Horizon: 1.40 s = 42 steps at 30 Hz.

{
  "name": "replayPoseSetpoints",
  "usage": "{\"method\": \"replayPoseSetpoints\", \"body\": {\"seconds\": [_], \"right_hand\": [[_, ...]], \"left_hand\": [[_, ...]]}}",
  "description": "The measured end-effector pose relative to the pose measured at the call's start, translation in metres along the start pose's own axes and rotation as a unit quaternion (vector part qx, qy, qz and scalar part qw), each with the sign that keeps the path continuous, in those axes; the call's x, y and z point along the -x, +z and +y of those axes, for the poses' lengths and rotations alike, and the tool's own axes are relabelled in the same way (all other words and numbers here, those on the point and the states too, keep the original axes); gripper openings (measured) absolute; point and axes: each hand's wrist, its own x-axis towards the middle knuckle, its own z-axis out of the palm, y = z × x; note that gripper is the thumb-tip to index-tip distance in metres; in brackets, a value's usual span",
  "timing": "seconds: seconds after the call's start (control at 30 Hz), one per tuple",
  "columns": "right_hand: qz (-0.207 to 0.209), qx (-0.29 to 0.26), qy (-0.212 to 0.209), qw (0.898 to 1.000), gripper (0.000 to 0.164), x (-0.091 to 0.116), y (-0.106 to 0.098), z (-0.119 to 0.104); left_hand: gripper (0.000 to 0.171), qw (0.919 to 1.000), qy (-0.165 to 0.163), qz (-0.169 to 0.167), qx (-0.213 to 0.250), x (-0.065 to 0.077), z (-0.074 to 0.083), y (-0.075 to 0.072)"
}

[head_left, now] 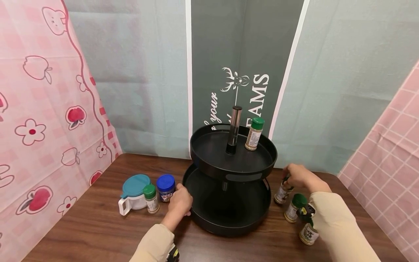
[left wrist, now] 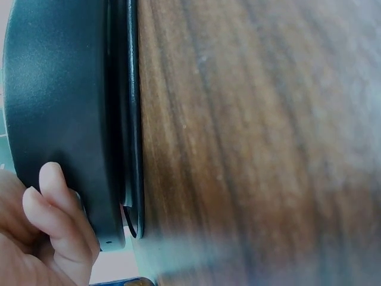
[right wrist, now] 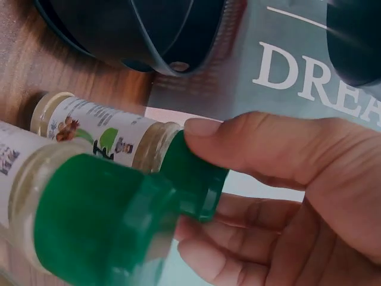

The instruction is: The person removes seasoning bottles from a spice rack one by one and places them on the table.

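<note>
A black two-tier tray stand (head_left: 209, 154) with a central post stands mid-table. My left hand (head_left: 181, 200) holds the left rim of its lower tray (head_left: 229, 230); in the left wrist view, curled fingers (left wrist: 62, 214) lie against the tray's wall. Right of the stand, my right hand (head_left: 302, 178) pinches a spice jar (head_left: 282, 194) by its green cap. That jar (right wrist: 95, 128) appears upright on the table, with thumb and fingers around the cap (right wrist: 196, 173). Two more spice jars, one nearer (head_left: 291, 213) and one by the sleeve (head_left: 308, 234), stand beside it.
A green-capped spice jar (head_left: 253, 137) stands on the upper tray. On the left are a white container with a teal lid (head_left: 135, 185), another green-capped jar (head_left: 151, 200) and a blue-lidded jar (head_left: 166, 186). Printed cloths (head_left: 147, 91) hang behind the wooden table (head_left: 98, 222).
</note>
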Motion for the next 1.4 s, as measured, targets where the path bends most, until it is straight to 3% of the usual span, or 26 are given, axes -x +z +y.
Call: {"method": "replayPoseSetpoints", "body": {"seconds": [0.33,0.87,1.17,1.4], "right_hand": [[-0.031,-0.027,0.035,0.999,0.031,-0.002,0.008,0.001],[-0.033,-0.009,0.025,0.999,0.029,-0.003,0.006,0.002],[-0.033,-0.013,0.014,0.999,0.046,0.0,-0.003,-0.003],[-0.03,0.002,0.004,1.0,0.039,-0.001,-0.009,-0.005]], "left_hand": [[0.025,1.0,0.001,0.002,0.004,0.0,-0.001,0.001],[0.024,1.0,0.003,0.003,0.007,0.001,0.0,0.0],[0.025,0.9999,0.004,0.003,0.009,0.001,0.001,-0.001],[0.025,1.0,0.004,0.002,0.006,0.001,0.0,0.0]]}}
